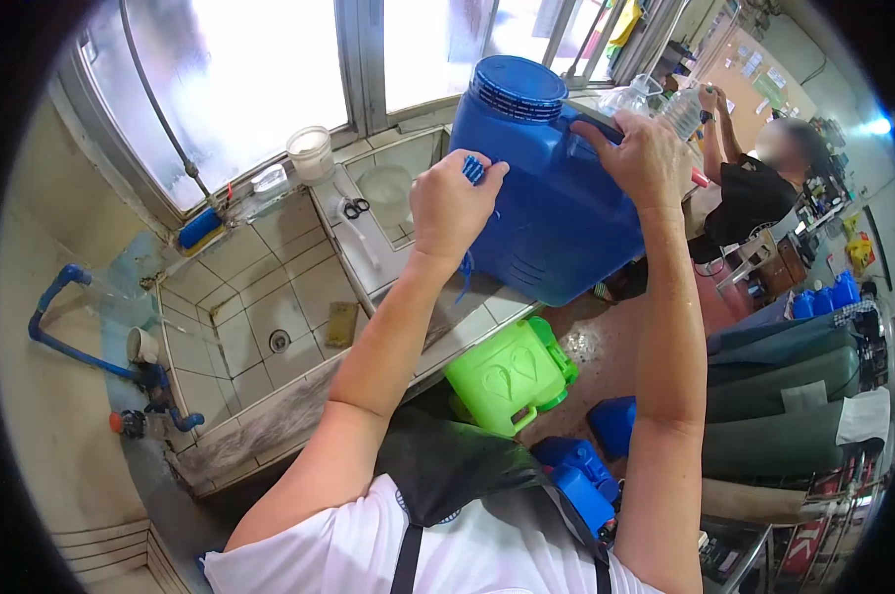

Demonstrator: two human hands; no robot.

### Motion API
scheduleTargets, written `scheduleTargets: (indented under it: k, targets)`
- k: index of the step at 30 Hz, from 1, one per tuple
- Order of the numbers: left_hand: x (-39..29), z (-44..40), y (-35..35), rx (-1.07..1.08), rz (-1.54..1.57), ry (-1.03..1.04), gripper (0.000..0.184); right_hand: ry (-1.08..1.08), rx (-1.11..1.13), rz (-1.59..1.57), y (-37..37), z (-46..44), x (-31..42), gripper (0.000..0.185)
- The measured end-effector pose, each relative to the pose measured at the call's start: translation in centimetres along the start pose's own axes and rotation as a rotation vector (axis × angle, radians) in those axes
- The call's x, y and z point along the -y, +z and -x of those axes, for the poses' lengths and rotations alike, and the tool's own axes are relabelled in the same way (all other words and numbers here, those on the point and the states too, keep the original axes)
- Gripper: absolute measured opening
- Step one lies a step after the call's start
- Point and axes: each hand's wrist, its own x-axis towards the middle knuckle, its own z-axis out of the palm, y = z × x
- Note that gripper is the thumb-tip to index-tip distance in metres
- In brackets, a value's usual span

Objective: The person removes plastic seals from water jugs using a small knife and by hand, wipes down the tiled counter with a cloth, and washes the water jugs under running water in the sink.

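Observation:
A large blue container [541,218] with a round blue screw lid [519,84] stands on the tiled counter beside the sink. My left hand [452,203] is closed in a fist around a small blue ribbed cap [474,169], in front of the container's left side. At the container's top right, my right hand [645,158] grips the handle, thumb stretched toward the lid. A bit of blue cord or strap [465,272] hangs below my left hand.
A tiled sink [269,297] with a sponge [341,324] lies left. Black scissors [354,207] and a white tub [311,153] are near the window. Green [507,376] and blue jugs [578,485] stand below. Another person [754,188] works at the right.

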Motion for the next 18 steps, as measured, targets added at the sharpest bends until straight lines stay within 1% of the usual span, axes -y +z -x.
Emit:
scheduleTargets:
  k: [2, 3, 5, 6, 8, 9, 11, 12, 14, 15, 18]
  targets:
    - [0.2, 0.2, 0.3, -0.048, -0.027, 0.038, 0.029, 0.007, 0.02, 0.01, -0.4, 0.0, 0.1, 0.064]
    - [0.4, 0.2, 0.5, -0.047, -0.027, 0.033, 0.029, 0.015, 0.022, 0.014, -0.6, 0.1, 0.2, 0.064]
    - [0.9, -0.3, 0.9, -0.067, -0.045, 0.108, 0.026, 0.021, 0.027, 0.017, -0.7, 0.1, 0.5, 0.064]
    - [1.2, -0.6, 1.0, -0.067, -0.045, 0.105, 0.026, 0.022, 0.019, 0.022, -0.8, 0.2, 0.5, 0.064]
    - [1.8, -1.1, 1.1, 0.07, 0.153, 0.001, 0.022, 0.026, 0.011, 0.028, -0.8, 0.3, 0.5, 0.064]
    - [2.1, -1.2, 1.3, 0.07, 0.154, 0.003, 0.022, 0.014, 0.006, 0.019, -0.9, 0.3, 0.5, 0.064]
    - [2.6, -1.4, 1.6, 0.072, 0.31, 0.005, 0.019, 0.006, -0.002, 0.011, -0.8, 0.2, 0.4, 0.064]
    - [2.5, -1.4, 1.6, 0.073, 0.309, 0.007, 0.019, -0.001, -0.012, 0.012, -0.6, 0.2, 0.3, 0.064]
    - [2.2, -0.9, 1.6, -0.002, 0.261, 0.055, 0.019, -0.009, -0.021, 0.011, -0.3, 0.1, 0.2, 0.064]
    - [2.3, -0.9, 1.7, -0.001, 0.26, 0.057, 0.019, -0.003, -0.012, 0.005, -0.3, 0.1, 0.2, 0.064]
    - [2.9, -0.8, 2.3, -0.059, 0.315, 0.057, 0.019, 0.009, 0.004, 0.002, -0.5, 0.0, 0.2, 0.065]
